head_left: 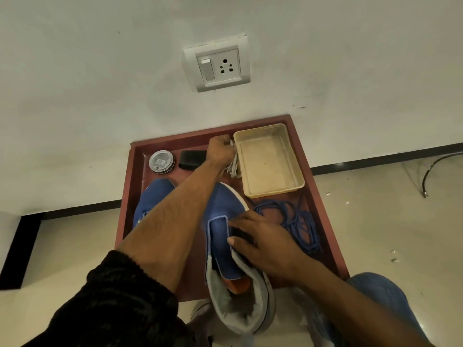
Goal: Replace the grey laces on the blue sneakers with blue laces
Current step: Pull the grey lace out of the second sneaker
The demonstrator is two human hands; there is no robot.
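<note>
Left hand (pixel 220 150): reached to the far side of the tray (pixel 323 196), fingers curled round a bunch of grey laces (pixel 233 166), held just left of the beige tub (pixel 269 160). Right hand (pixel 260 240): fingers spread, resting on the right side of the near sneaker (pixel 225 221) and steadying it; nothing is grasped in it. Near sneaker: blue knit upper, tongue exposed, eyelet rows bare as far as can be seen, heel hanging over the near edge of the tray. Second sneaker (pixel 155 196): to the left, largely hidden behind the left forearm; whether it is laced cannot be told. Blue laces (pixel 295 221): loose tangle on the tray floor, right of the near sneaker and near of the tub, touched by neither hand. Other items: round tin (pixel 161 161) and black brush (pixel 191 159) at the far left of the tray; wall socket (pixel 218 66) above. Progress, judged: grey laces appear already pulled out of at least the near sneaker and are being put aside; no blue lace is threaded yet. Remaining: let go of the grey bunch, pick up a blue lace, thread the near sneaker, then check and lace the second.
</note>
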